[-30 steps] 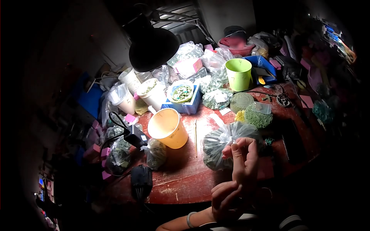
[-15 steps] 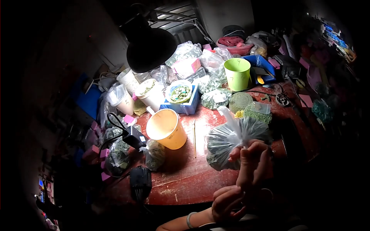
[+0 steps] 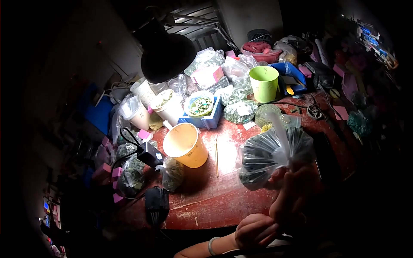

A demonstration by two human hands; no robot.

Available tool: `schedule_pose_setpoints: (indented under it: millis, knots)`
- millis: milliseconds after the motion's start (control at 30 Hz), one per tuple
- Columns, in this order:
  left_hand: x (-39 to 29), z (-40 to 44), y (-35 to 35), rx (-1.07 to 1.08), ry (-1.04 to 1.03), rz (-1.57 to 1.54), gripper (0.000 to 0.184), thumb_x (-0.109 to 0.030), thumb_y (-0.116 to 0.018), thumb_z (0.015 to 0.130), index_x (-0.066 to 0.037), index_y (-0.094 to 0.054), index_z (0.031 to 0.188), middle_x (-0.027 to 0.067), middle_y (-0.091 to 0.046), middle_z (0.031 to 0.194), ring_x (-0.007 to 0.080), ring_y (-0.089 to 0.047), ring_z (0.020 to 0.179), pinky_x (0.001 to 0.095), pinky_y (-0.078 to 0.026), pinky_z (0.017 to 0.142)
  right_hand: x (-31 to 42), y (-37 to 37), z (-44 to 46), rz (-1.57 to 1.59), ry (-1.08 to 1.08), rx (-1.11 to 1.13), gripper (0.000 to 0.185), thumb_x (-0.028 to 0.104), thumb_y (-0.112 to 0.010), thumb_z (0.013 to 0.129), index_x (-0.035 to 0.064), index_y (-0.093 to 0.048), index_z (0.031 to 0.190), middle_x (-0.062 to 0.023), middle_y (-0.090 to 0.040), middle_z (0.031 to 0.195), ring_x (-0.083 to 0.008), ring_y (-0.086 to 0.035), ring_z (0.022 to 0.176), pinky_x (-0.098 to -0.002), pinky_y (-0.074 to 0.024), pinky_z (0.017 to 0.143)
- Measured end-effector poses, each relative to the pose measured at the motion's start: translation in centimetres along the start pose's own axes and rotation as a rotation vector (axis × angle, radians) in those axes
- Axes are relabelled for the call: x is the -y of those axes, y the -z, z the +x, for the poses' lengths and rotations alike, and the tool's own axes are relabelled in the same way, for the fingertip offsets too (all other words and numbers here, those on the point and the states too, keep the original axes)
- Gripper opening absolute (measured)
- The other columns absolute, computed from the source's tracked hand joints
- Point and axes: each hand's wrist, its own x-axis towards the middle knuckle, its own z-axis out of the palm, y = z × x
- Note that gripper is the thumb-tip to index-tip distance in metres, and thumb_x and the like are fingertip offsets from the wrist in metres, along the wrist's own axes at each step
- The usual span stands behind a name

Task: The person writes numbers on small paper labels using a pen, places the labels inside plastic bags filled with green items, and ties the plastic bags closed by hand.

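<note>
My right hand [image 3: 291, 185] is closed around the gathered neck of a clear plastic bag [image 3: 269, 152]. The bag is puffed out, with dark green contents low inside it, and its twisted top sticks up above my fingers. Below, near my right wrist, my left hand [image 3: 255, 230] is curled closed, with a pale bracelet [image 3: 211, 246] on its wrist. Whatever lies between its fingers is hidden. Behind the held bag are a yellow cluster [image 3: 266, 127] and a bag of green pieces [image 3: 269, 112]. A thin wooden stick [image 3: 217, 157] lies on the red table [image 3: 206, 206].
An orange bucket [image 3: 189, 148] stands left of the stick. Behind are a blue box [image 3: 208, 121] bearing a bowl, and a green bucket [image 3: 264, 86]. A black lamp [image 3: 167, 56] hangs overhead. A black adapter [image 3: 156, 200] and a tied bag [image 3: 173, 174] sit at the left.
My right hand has carried the bag a little to the right, into dimmer light. My left hand now sits slightly lower, farther from the right wrist.
</note>
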Motion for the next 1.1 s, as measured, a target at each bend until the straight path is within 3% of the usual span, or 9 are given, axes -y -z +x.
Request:
schedule_pose_setpoints:
  millis: [67, 133, 367, 433, 533, 567, 600, 667, 1100]
  knots:
    - [0.2, -0.2, 0.3, 0.105, -0.048, -0.004, 0.034, 0.005, -0.085, 0.076, 0.002, -0.077, 0.109, 0.0127, -0.064, 0.119, 0.0268, -0.068, 0.101, 0.0336, -0.061, 0.079, 1.6, 0.7, 1.6, 0.597, -0.328, 0.115, 0.038, 0.016, -0.059, 0.106, -0.0051, -0.053, 0.136, -0.0187, -0.062, 0.113, -0.0226, -0.062, 0.1, -0.0372, -0.0538, 0.088]
    - [0.9, -0.4, 0.5, 0.15, -0.223, 0.074, 0.032, -0.004, -0.083, 0.082, -0.003, -0.077, 0.113, 0.0131, -0.066, 0.119, 0.0262, -0.067, 0.103, 0.0362, -0.059, 0.08, 2.3, 0.0, 1.1, 0.236, -0.157, -0.008, 0.04, 0.021, -0.057, 0.107, -0.0062, -0.055, 0.135, -0.018, -0.062, 0.114, -0.0235, -0.063, 0.098, -0.0374, -0.054, 0.085]
    - [0.4, -0.8, -1.0, -0.028, -0.172, 0.003, 0.035, -0.002, -0.082, 0.081, -0.002, -0.075, 0.115, 0.0148, -0.065, 0.123, 0.0268, -0.068, 0.106, 0.0383, -0.062, 0.09, 2.1, 1.8, 1.9, -0.434, 0.415, -0.003, 0.028, 0.008, -0.06, 0.103, -0.0061, -0.055, 0.127, -0.0191, -0.067, 0.104, -0.0189, -0.071, 0.093, -0.0276, -0.0582, 0.084]
    - [0.8, -0.3, 0.3, 0.143, -0.255, 0.144, 0.032, 0.0, -0.08, 0.083, -0.001, -0.075, 0.114, 0.0151, -0.065, 0.125, 0.0265, -0.069, 0.107, 0.0329, -0.062, 0.086, 3.0, 2.5, 2.3, -0.655, 0.483, -0.028, 0.025, 0.005, -0.059, 0.101, -0.0068, -0.057, 0.123, -0.0194, -0.065, 0.106, -0.0273, -0.067, 0.095, -0.0396, -0.0533, 0.086]
    - [0.9, -0.4, 0.0, 0.101, -0.199, 0.018, 0.03, 0.0, -0.08, 0.083, -0.001, -0.076, 0.113, 0.0148, -0.065, 0.124, 0.0264, -0.07, 0.105, 0.0333, -0.062, 0.082, 4.2, 3.2, 2.8, -0.987, 0.573, -0.062, 0.02, 0.0, -0.058, 0.099, -0.0078, -0.06, 0.117, -0.0197, -0.062, 0.108, -0.0398, -0.062, 0.097, -0.0577, -0.046, 0.09]
    - [0.7, -0.2, 0.0, 0.097, -0.175, -0.001, 0.031, 0.0, -0.081, 0.082, -0.002, -0.076, 0.113, 0.0148, -0.067, 0.122, 0.0266, -0.07, 0.102, 0.0334, -0.061, 0.078, 4.4, 2.7, 2.8, -0.988, 0.571, -0.06, 0.02, 0.0, -0.058, 0.099, -0.0078, -0.06, 0.117, -0.0197, -0.062, 0.108, -0.0398, -0.062, 0.097, -0.0577, -0.046, 0.09]
    - [0.7, -0.1, -0.2, 0.099, -0.174, -0.002, 0.031, 0.0, -0.081, 0.082, -0.002, -0.076, 0.113, 0.0148, -0.067, 0.122, 0.0266, -0.07, 0.102, 0.0334, -0.061, 0.078, 4.7, 1.9, 2.7, -0.878, 0.487, -0.154, 0.018, 0.001, -0.051, 0.104, -0.0029, -0.062, 0.117, -0.0167, -0.065, 0.103, -0.0306, -0.065, 0.09, -0.0453, -0.0519, 0.083]
    - [0.9, 0.1, -0.6, 0.007, -0.208, -0.039, 0.031, -0.001, -0.082, 0.081, -0.001, -0.076, 0.111, 0.0146, -0.068, 0.121, 0.0265, -0.071, 0.1, 0.0346, -0.062, 0.078, 5.1, 1.9, 2.6, -0.769, 0.402, -0.246, 0.022, 0.002, -0.044, 0.108, 0.0021, -0.064, 0.118, -0.0137, -0.067, 0.098, -0.0214, -0.068, 0.084, -0.0328, -0.0577, 0.077]
    - [0.4, -0.8, -0.1, 0.143, -0.164, 0.047, 0.036, -0.011, -0.087, 0.083, -0.011, -0.074, 0.116, 0.0067, -0.064, 0.116, 0.0222, -0.065, 0.103, 0.035, -0.061, 0.09, 4.1, 4.0, 2.8, -0.621, 0.308, -0.233, 0.022, 0.003, -0.044, 0.109, 0.0018, -0.063, 0.12, -0.0138, -0.067, 0.101, -0.0214, -0.068, 0.086, -0.0332, -0.0571, 0.079]
